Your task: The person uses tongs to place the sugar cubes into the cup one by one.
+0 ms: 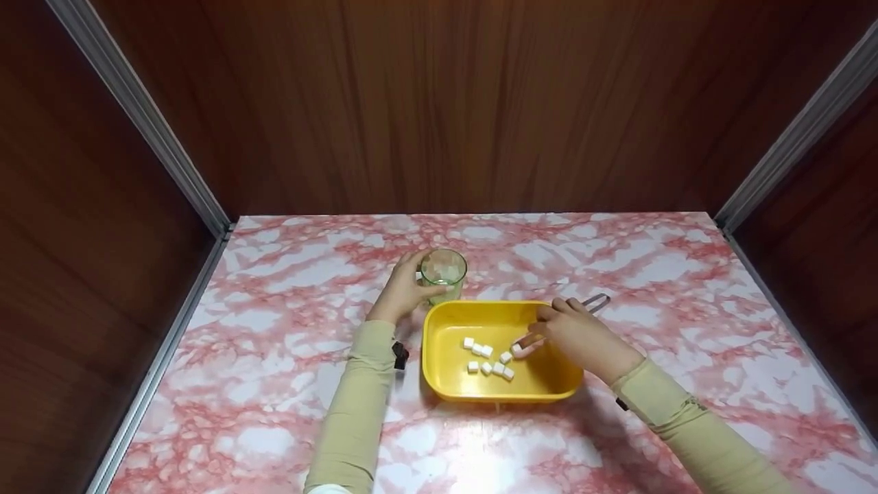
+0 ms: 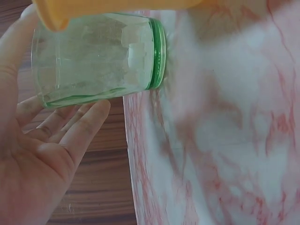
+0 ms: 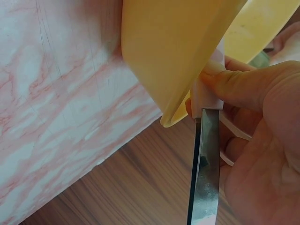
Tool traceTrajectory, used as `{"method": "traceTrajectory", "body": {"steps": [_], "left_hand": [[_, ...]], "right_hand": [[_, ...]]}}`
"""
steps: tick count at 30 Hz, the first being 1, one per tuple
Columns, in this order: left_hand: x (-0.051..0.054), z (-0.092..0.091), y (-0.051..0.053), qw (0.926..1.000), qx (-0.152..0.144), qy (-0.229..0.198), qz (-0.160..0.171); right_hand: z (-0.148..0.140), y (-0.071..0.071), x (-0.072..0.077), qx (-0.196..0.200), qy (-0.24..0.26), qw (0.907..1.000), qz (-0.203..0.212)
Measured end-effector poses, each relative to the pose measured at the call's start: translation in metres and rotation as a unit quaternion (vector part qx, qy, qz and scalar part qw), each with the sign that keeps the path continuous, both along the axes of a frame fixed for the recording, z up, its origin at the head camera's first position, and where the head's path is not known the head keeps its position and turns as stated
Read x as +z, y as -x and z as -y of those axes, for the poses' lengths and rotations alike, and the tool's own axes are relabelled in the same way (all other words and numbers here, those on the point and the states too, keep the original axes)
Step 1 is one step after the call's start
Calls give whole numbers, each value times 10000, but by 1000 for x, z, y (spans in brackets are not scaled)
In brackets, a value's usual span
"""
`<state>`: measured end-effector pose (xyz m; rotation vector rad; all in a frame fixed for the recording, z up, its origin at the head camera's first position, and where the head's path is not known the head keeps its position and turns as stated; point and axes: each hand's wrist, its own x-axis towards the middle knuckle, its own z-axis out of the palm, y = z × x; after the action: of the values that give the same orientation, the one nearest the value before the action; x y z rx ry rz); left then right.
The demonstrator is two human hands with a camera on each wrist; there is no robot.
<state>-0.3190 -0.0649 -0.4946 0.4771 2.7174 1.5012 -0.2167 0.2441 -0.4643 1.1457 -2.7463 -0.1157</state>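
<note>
My left hand [image 1: 406, 289] curves round the side of a clear green-tinted glass [image 1: 446, 274], which stands upright behind the yellow container [image 1: 433, 384]. In the left wrist view the thumb and fingers lie on either side of the glass [image 2: 98, 61]. Over the container's right side, my right hand [image 1: 583, 336] pinches metal tongs [image 1: 597, 302] with pale ends. The tips of the tongs are at a white cube [image 1: 516, 349]; whether they grip it, I cannot tell. In the right wrist view thumb and fingers hold the tongs [image 3: 206, 164] beside the container's wall [image 3: 164, 51].
Several other white cubes [image 1: 486, 368] lie on the container's floor. The container stands on a red-and-white marbled table [image 1: 288, 274]. Brown wood-grain panels [image 1: 439, 103] rise behind the table and at both sides, with metal strips [image 1: 151, 130] at the corners.
</note>
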Motion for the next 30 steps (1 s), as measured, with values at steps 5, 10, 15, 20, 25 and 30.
{"method": "traceTrajectory", "body": {"steps": [5,10,15,20,25,30], "left_hand": [[-1,-1,1,9998,74,175,-105],[0,-1,1,9997,89,221,-88],[1,-1,1,9998,47,199,-86],[1,0,1,9998,70,158,-26],[1,0,2,9999,71,145,-33],[1,0,1,9997,56,217,-49]], "right_hand": [[-1,0,-2,52,53,9999,-88],[-1,0,-2,58,25,9999,-139],[-2,-1,0,71,27,9998,-157],[-4,-1,2,116,112,9997,-201],[-4,-1,6,1,-28,9997,-261],[-3,0,12,-95,49,9998,-179]]}}
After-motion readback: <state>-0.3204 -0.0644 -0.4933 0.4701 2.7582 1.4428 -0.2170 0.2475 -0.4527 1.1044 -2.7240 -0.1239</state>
